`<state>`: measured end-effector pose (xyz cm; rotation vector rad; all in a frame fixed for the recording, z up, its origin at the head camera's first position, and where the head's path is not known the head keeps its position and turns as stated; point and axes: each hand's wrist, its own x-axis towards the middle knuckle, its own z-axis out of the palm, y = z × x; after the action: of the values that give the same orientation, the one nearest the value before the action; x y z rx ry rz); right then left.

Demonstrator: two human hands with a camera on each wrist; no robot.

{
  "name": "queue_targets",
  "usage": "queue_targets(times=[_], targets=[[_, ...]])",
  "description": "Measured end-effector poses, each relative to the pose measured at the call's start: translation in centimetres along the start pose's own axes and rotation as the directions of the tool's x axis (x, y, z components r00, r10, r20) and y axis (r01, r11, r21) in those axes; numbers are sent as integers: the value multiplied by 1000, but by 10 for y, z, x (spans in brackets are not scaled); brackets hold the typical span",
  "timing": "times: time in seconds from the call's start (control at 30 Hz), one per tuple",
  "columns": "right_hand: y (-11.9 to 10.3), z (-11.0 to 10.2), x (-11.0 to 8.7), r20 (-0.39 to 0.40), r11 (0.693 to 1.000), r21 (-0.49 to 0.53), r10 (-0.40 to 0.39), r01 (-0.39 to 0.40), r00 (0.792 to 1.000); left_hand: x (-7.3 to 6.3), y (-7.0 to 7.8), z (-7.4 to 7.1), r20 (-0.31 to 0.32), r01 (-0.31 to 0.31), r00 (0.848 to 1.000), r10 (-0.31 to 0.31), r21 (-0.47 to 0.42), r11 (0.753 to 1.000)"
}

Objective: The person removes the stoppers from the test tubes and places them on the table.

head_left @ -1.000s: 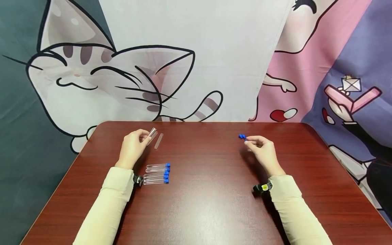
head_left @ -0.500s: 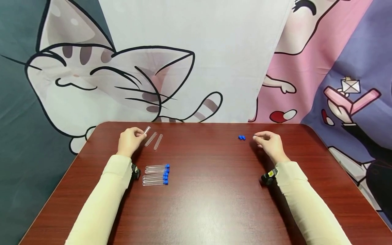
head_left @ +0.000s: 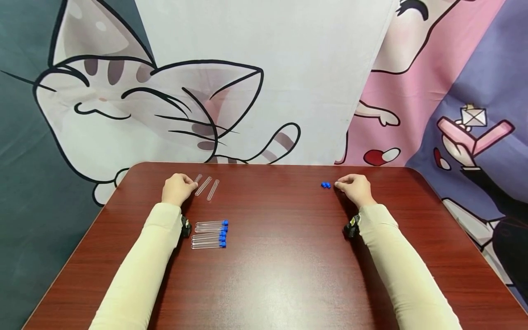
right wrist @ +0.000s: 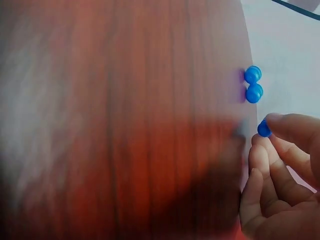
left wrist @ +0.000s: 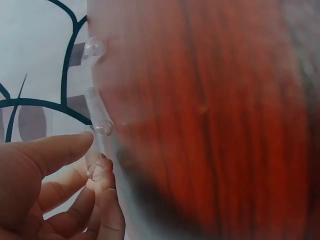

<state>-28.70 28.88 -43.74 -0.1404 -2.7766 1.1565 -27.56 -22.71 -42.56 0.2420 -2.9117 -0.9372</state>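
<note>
At the far left of the table, my left hand (head_left: 177, 189) holds a clear test tube (left wrist: 96, 172) between thumb and fingers. Two more uncapped test tubes, one nearer the hand (head_left: 203, 186) and one further right (head_left: 212, 190), lie slanted beside it. Across the table, my right hand (head_left: 355, 189) pinches a small blue cap (right wrist: 264, 128) between thumb and fingertips. Just left of those fingertips, two loose blue caps (right wrist: 253, 84) sit side by side on the table. Most of the held cap is covered by the fingers in the head view.
Several test tubes with blue caps (head_left: 209, 234) lie in a row on the brown table (head_left: 280, 256), near my left wrist. A cloth printed with a cat (head_left: 123, 101) hangs behind the table's back edge.
My left hand has shifted slightly left, away from the two lying tubes, and lowered the tube it holds. My right hand drew right from the loose caps with one cap, then came partly back left.
</note>
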Motion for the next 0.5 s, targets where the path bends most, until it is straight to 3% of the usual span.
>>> queue_targets(times=[0.5], targets=[[1, 14, 8, -30, 998, -65, 25, -27, 999, 6, 0, 4, 74, -21, 997, 19, 37, 999]])
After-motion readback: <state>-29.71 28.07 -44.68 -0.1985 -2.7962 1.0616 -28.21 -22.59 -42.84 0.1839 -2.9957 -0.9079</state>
